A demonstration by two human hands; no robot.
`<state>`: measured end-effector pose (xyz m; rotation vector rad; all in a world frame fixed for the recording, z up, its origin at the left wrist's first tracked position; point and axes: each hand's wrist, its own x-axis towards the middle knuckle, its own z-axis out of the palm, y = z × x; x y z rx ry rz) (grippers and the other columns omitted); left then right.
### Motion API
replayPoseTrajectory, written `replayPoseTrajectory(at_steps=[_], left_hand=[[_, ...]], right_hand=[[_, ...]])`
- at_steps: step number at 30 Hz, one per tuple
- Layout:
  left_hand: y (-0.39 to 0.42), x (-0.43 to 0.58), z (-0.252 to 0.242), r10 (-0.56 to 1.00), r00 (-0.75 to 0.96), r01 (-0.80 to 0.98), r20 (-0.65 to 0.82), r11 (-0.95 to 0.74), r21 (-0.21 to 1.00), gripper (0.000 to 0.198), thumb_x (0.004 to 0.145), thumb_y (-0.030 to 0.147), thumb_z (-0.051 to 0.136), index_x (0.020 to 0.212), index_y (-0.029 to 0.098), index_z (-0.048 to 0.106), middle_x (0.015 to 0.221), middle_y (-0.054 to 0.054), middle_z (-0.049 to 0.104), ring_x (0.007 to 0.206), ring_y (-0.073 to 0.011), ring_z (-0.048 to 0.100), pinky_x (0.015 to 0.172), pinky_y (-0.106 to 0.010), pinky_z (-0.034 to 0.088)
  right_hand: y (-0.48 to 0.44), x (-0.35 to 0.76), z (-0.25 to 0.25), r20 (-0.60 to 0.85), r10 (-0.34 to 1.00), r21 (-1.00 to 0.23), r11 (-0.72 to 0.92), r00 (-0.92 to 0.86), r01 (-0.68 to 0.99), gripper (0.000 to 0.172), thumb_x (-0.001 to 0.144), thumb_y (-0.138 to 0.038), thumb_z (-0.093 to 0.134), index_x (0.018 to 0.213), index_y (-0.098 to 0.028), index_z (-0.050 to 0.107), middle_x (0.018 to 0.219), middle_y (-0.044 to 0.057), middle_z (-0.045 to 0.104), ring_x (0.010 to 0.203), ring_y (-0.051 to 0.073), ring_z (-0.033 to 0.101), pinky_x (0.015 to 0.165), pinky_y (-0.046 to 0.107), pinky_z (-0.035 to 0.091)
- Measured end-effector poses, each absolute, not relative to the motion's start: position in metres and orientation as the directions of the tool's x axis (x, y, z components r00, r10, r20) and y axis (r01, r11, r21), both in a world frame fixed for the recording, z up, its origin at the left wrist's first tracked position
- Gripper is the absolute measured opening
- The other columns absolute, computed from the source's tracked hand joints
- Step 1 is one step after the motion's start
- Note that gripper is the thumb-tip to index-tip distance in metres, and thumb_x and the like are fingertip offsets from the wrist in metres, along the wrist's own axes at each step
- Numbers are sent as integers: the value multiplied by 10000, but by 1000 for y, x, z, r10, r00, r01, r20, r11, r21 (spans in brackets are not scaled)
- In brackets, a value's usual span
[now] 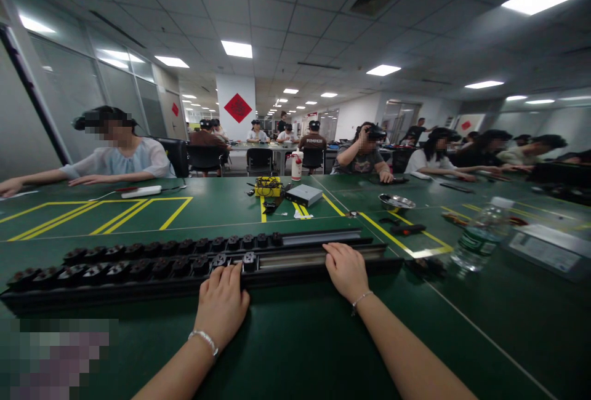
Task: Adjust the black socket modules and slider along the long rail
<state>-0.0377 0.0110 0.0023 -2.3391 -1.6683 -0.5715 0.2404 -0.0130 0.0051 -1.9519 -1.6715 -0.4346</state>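
A long black rail [295, 274] lies across the green table in front of me, with a row of round black plug-like pieces [138, 269] along its left part. My left hand [222, 303] curls its fingers over the near side of this rail, beside the rightmost piece [249, 261], which has a greyish top. Farther right, my right hand [346, 272] bends its fingers over the rail's bare channel. Both thumbs are partly hidden. Behind it lies a second rail [323, 237] with a similar row of black pieces [184, 246].
Right of the rails stand a water bottle [480, 237] and a grey metal box [547, 251]. Farther back are a steel bowl [397, 202], a silver box [303, 194] and a yellow object with cables [268, 186]. People sit around the table [295, 351]; yellow tape marks it.
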Motion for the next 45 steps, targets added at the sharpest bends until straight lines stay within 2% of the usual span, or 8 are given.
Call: replayPoseTrajectory(at_steps=[22,35,45], left_hand=[[10,-38,5,868,269,943,418,-326,70,444,790,238,382,1224,188,461,1187,-79,535,1131,-242,367,893,-387,283],[12,-39,3,867,271,936,417,-338,94,454,791,248,369,1234,203,457,1188,-65,539,1125,-247,366,894,-402,275],[11,-40,3,847,284,937,450,-344,56,454,783,231,365,1226,201,461,1170,-56,557,1108,-247,386,865,-395,279]], right_hand=[[-14,239,6,564,805,-165,-105,182,981,346,840,-259,348,1079,-264,597,1113,25,599,1069,170,475,874,324,314],[-15,239,7,552,811,-202,-95,193,975,352,843,-264,341,1084,-250,597,1122,38,596,1079,180,469,881,338,308],[-16,238,8,546,814,-215,-93,199,972,352,844,-268,339,1083,-250,597,1118,32,597,1077,175,469,880,330,308]])
